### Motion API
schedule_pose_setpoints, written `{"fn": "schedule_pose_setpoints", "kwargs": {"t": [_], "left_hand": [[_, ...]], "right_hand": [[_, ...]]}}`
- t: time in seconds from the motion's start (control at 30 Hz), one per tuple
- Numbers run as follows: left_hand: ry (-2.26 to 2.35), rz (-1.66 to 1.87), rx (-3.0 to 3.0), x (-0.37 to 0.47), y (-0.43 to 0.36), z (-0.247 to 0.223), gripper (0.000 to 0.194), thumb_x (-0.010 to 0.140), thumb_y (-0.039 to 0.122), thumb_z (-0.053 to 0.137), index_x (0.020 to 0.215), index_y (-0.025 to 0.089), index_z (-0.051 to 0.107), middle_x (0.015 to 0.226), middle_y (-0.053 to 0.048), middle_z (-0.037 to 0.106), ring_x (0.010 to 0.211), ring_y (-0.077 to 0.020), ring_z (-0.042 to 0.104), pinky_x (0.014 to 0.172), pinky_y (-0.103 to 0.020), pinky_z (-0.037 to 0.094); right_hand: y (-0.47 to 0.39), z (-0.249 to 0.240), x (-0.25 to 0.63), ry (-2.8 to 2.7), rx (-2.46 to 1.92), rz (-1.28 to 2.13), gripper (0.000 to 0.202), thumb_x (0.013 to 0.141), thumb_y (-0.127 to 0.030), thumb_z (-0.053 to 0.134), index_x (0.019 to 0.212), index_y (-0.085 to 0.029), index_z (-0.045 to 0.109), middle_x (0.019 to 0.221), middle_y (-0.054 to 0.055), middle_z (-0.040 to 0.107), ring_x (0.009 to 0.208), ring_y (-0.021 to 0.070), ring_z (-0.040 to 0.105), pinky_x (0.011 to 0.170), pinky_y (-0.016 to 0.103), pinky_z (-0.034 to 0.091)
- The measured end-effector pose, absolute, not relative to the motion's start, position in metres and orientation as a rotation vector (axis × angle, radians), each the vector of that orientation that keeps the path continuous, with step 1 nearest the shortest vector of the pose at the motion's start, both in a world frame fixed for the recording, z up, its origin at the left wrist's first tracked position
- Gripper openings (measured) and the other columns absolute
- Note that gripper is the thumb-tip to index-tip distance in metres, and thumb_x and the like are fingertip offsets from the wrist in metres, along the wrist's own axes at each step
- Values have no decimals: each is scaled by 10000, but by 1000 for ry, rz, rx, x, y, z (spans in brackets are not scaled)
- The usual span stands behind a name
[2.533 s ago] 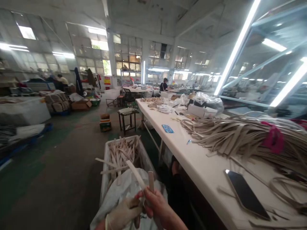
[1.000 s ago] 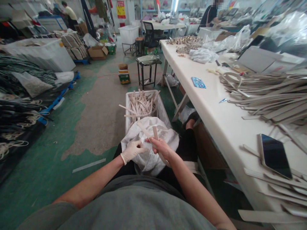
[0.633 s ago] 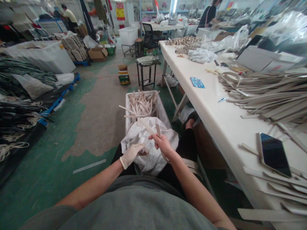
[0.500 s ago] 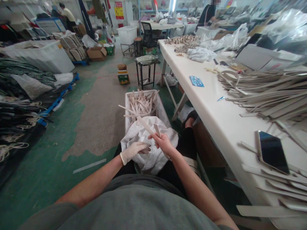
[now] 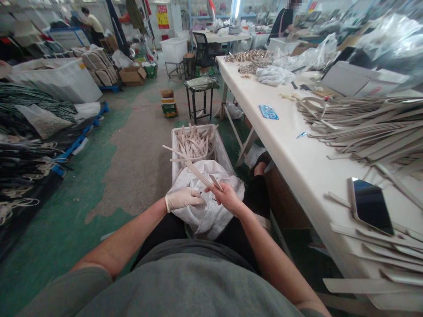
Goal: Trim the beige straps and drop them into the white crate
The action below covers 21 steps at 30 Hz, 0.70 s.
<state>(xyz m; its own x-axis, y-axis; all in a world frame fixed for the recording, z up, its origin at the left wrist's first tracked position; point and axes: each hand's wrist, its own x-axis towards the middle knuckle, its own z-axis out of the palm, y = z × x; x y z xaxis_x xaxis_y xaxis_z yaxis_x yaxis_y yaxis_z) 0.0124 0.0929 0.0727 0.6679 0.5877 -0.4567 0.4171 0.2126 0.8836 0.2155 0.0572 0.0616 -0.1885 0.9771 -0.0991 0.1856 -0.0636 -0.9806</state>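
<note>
My right hand (image 5: 228, 199), bare, is closed around a pale beige strap (image 5: 198, 174). The strap's long end points up and left toward the crate, and a short end (image 5: 216, 182) sticks up beside it. To the left, my left hand (image 5: 185, 199) wears a thin whitish glove and reaches over the white sack cloth (image 5: 211, 222) on my lap. Its fingers are stretched toward my right hand, with no strap visible in them. In front of the cloth stands a white plastic crate (image 5: 228, 152) holding many beige strap pieces (image 5: 194, 141).
On the right, a long white table (image 5: 280, 145) carries piled beige straps (image 5: 370, 123), a phone (image 5: 370, 204) and a blue packet (image 5: 268, 112). A black stool (image 5: 201, 99) stands beyond the crate. Pallets (image 5: 95, 119) with cord bundles lie left. Two people work farther back.
My left hand has drawn slightly up and back, its fingers straighter. The short strap end in my right hand now tilts more to the left.
</note>
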Motion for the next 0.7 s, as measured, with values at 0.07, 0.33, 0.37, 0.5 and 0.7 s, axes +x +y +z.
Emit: {"fn": "schedule_pose_setpoints", "kwargs": {"t": [0.07, 0.33, 0.37, 0.5, 0.7], "left_hand": [[879, 125, 1348, 14, 93, 75, 255, 707, 377, 776, 712, 122, 758, 636, -26, 686, 617, -134, 587, 643, -252, 470], [847, 777, 503, 21, 101, 87, 245, 749, 281, 800, 730, 142, 598, 623, 17, 635, 572, -111, 632, 671, -276, 573], [848, 824, 445, 23, 102, 88, 233, 777, 269, 777, 742, 149, 581, 617, 23, 626, 554, -109, 632, 651, -274, 579], [879, 928, 332, 33, 107, 90, 173, 846, 257, 710, 831, 156, 571, 698, -17, 683, 588, -138, 684, 621, -270, 594], [899, 967, 264, 42, 108, 82, 147, 864, 263, 688, 894, 151, 597, 733, -48, 711, 636, -161, 701, 634, -283, 588]], "right_hand": [[59, 62, 216, -1413, -1319, 1316, 390, 868, -536, 573, 808, -181, 724, 362, -77, 389, 344, 80, 342, 418, 225, 280], [25, 76, 239, -1093, -1366, 1123, 464, 915, -585, 500, 989, -154, 658, 685, 32, 666, 376, 74, 394, 381, 226, 294], [14, 78, 243, -1124, -1382, 1120, 461, 925, -579, 490, 992, -153, 655, 657, 21, 649, 375, 76, 400, 382, 222, 299], [-29, 84, 250, -1446, -1423, 1059, 380, 977, -477, 426, 950, -175, 656, 602, -4, 616, 396, 94, 457, 426, 218, 346], [-49, 81, 240, -1879, -1507, 784, 275, 945, -292, 438, 831, -182, 663, 636, 35, 664, 577, 167, 620, 554, 248, 357]]}}
